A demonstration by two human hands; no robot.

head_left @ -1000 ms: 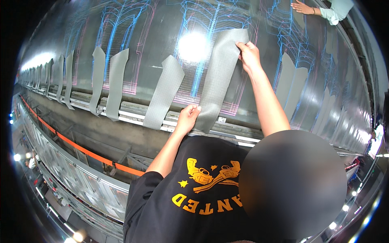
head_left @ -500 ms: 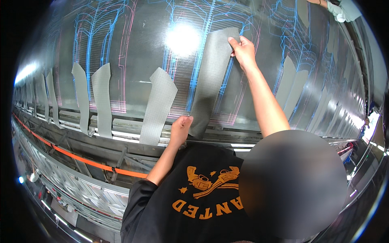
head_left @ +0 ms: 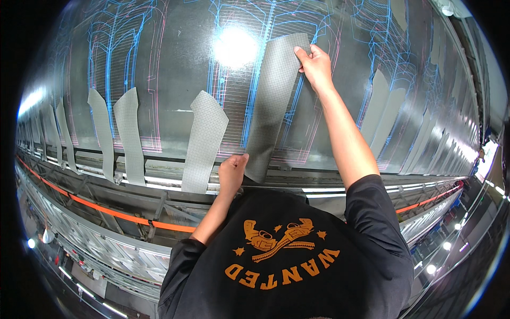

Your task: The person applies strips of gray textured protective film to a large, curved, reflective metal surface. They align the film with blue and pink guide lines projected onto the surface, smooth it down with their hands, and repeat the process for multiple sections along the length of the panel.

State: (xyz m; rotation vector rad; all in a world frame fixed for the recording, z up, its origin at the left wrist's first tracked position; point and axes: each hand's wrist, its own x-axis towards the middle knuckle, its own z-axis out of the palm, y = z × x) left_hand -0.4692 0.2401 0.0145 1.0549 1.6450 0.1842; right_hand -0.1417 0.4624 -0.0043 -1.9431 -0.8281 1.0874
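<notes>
A grey textured strip (head_left: pixel 273 95) slants across the near edge of a dark glossy work surface (head_left: pixel 175 80), its upper right corner gripped between the thumb and fingers of a person's right hand (head_left: pixel 317 66), out over the surface, while the left hand (head_left: pixel 232 173) pinches the strip's left side close to that near edge. Blue and pink lines (head_left: pixel 110 69) spread across the work surface, more grey pieces (head_left: pixel 206 138) line its near edge to either side, and an orange strap (head_left: pixel 109 212) runs on the person's side of it.
</notes>
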